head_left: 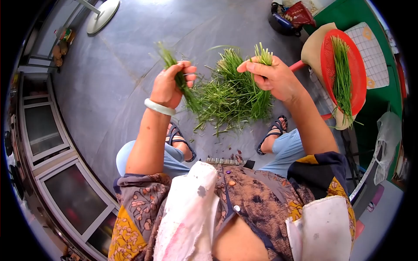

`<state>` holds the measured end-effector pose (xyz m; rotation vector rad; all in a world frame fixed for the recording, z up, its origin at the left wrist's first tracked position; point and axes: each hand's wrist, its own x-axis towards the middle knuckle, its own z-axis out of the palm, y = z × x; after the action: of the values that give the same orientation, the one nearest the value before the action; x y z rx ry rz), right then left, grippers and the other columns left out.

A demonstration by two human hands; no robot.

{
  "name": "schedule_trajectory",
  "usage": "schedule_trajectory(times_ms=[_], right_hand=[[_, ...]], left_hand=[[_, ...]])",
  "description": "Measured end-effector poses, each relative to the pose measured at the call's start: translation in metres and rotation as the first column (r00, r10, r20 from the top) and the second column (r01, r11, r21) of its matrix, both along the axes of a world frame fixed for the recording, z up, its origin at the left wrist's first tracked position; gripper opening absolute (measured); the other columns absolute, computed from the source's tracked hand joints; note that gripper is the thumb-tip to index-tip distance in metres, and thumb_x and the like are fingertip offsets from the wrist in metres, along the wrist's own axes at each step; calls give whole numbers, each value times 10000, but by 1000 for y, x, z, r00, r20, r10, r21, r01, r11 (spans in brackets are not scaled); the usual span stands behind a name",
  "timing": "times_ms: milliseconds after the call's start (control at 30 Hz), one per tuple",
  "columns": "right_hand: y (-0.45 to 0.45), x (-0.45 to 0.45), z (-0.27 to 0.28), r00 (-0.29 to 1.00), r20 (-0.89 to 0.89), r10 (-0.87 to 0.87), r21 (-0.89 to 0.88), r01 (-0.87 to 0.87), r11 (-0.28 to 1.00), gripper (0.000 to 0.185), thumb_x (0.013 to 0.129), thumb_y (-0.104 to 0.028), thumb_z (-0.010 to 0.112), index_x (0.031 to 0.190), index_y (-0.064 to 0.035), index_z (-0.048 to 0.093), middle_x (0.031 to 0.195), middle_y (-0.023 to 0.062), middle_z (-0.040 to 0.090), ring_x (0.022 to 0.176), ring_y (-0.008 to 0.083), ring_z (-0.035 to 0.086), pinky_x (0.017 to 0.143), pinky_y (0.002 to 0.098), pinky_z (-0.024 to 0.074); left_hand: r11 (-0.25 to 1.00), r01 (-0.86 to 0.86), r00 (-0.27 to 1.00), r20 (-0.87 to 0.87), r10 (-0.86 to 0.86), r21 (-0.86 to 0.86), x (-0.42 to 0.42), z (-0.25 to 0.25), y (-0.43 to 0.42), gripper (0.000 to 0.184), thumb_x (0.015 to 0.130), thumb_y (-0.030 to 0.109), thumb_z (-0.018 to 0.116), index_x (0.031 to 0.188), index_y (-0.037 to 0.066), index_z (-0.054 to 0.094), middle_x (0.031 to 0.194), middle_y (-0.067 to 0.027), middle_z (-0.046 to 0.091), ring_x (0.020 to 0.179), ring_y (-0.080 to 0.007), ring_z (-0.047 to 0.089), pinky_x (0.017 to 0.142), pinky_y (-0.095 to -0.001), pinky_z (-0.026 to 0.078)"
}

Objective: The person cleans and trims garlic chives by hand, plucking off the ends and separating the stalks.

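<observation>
My left hand [169,85], a pale bangle on its wrist, is closed around a bunch of green chives [190,98]. The bunch sticks out above and below the fist, and its ends are blurred. My right hand [276,78] grips another bunch of chives [264,55], pale cut ends upward and green leaves hanging below the fingers. On the grey floor between and below both hands lies a loose heap of chives [226,93]. Over to the right, a red plastic colander [361,69] holds a bundle of long chives [342,71] laid together.
The colander rests on a beige surface [311,45] beside a green table [383,98] with a checked cloth [370,56]. A dark pot with a red packet [300,15] stands at upper right. Glass-fronted cabinets [48,126] line the left. My sandalled feet flank the heap.
</observation>
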<state>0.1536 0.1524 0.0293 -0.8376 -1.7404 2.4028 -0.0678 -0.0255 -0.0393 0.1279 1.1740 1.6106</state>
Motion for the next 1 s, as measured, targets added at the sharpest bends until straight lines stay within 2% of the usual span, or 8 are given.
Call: schedule_trajectory(times_ms=[100,167,300,500,633,733,833,1000], right_hand=[[5,4,1,997,-32,-67,-61,65,996,262,917,-213,585,992,24,669,543,-51,424,443,23,300,413,198,228],[6,6,1,993,-53,-102,-124,95,988,263,926,-208,574,1001,28,663,551,-48,435,441,24,302,411,198,233],[8,5,-4,989,-63,-133,-220,116,969,270,936,-207,559,1037,31,638,572,-47,451,443,24,312,408,197,238],[4,-1,-11,985,-55,-165,-297,142,944,276,933,-216,567,1045,28,628,588,-44,462,453,22,319,407,186,236],[-5,-9,-14,988,-6,-157,-300,148,942,250,932,-203,573,1049,10,632,658,-29,515,461,19,337,409,176,252],[-13,-14,-21,990,-54,-130,-317,107,942,238,930,-201,580,1043,0,639,668,-25,521,470,19,361,411,172,257],[-18,-19,-18,992,-22,-124,-276,114,954,223,932,-200,583,1026,-9,648,647,-36,491,484,20,364,412,184,246],[-6,-19,-16,973,-66,-219,-181,204,962,216,924,-206,598,1001,-14,660,649,-43,483,487,18,351,416,195,235]], left_hand=[[994,-106,994,-1,106,-16,-8,-1,-3,193,940,165,498,1029,19,586,862,-62,638,676,-138,557,576,-258,430],[996,-94,996,-3,94,-11,-5,2,-3,162,923,146,534,1013,23,586,820,-45,631,634,-110,522,538,-234,394],[999,51,997,-51,-51,2,13,10,7,135,886,99,579,1002,30,590,758,-34,629,568,-84,484,491,-220,345],[979,198,980,-28,-197,42,40,17,17,172,872,99,594,1022,15,599,860,-72,669,506,-72,420,477,-217,337],[955,287,957,19,-289,69,60,25,21,216,882,134,619,1073,34,606,916,-76,673,516,-59,419,478,-205,341],[941,328,943,20,-331,83,70,24,23,229,897,173,635,1095,60,610,935,-66,668,534,-53,444,473,-197,338],[952,301,953,17,-302,59,70,20,22,161,881,131,650,1017,54,610,818,-34,644,514,-52,439,461,-197,317],[943,332,943,29,-332,18,68,24,17,103,872,104,644,953,48,615,757,-20,617,502,-52,431,457,-197,309]])
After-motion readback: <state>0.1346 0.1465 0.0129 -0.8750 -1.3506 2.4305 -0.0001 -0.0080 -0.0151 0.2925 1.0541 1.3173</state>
